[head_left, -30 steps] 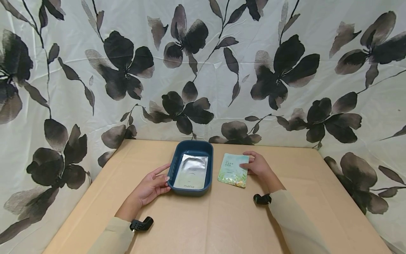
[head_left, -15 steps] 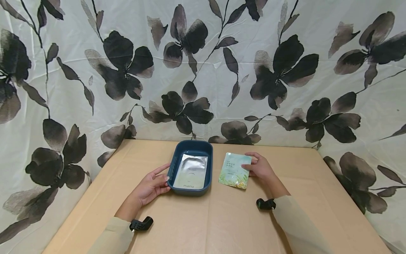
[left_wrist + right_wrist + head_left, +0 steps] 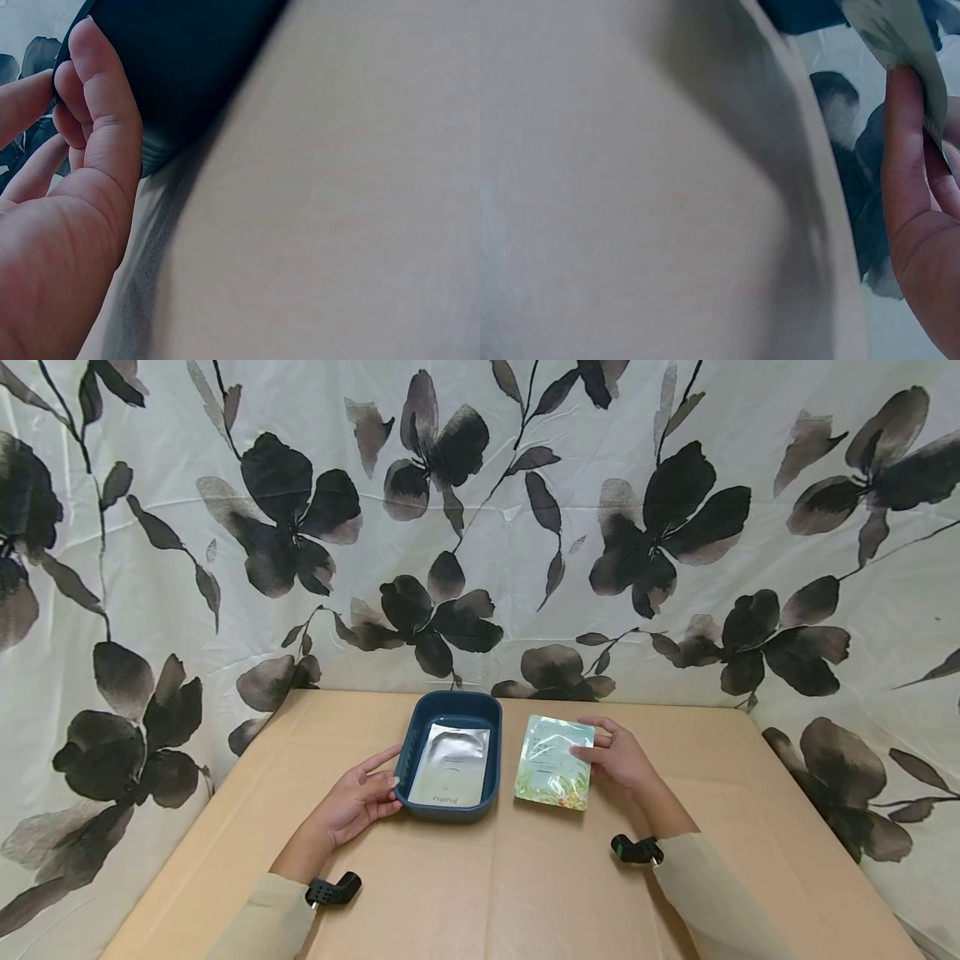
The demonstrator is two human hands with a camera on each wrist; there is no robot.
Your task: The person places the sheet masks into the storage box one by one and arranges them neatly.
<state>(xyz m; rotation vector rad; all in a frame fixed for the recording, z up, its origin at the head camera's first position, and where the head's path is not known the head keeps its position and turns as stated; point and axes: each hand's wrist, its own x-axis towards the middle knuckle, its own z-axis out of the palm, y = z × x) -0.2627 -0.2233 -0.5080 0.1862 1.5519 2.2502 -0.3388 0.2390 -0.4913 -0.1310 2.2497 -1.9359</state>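
A deep blue plastic basket [image 3: 450,814] stands near the middle of the table. My left hand [image 3: 358,803] holds its left side, with the thumb at the rim. In the left wrist view the left hand [image 3: 90,180] has its thumb against the dark basket [image 3: 180,67]. Inside the basket lies a silver and cream foil packet [image 3: 450,768]. To the right, my right hand [image 3: 618,760] pinches a pale green sheet mask packet [image 3: 551,764] by its right edge, thumb in front and fingers behind. The right wrist view shows this packet [image 3: 904,37] nearly edge-on above the hand.
A light brown table [image 3: 487,885] spans the front. Behind it hangs a white cloth [image 3: 540,635] with dark flowers. Black wrist cameras sit on the left wrist [image 3: 333,889] and right wrist [image 3: 636,850].
My right hand has shifted slightly to the right and nearer, and the green packet has tilted and appears a little larger. The left hand and basket stay as they were.
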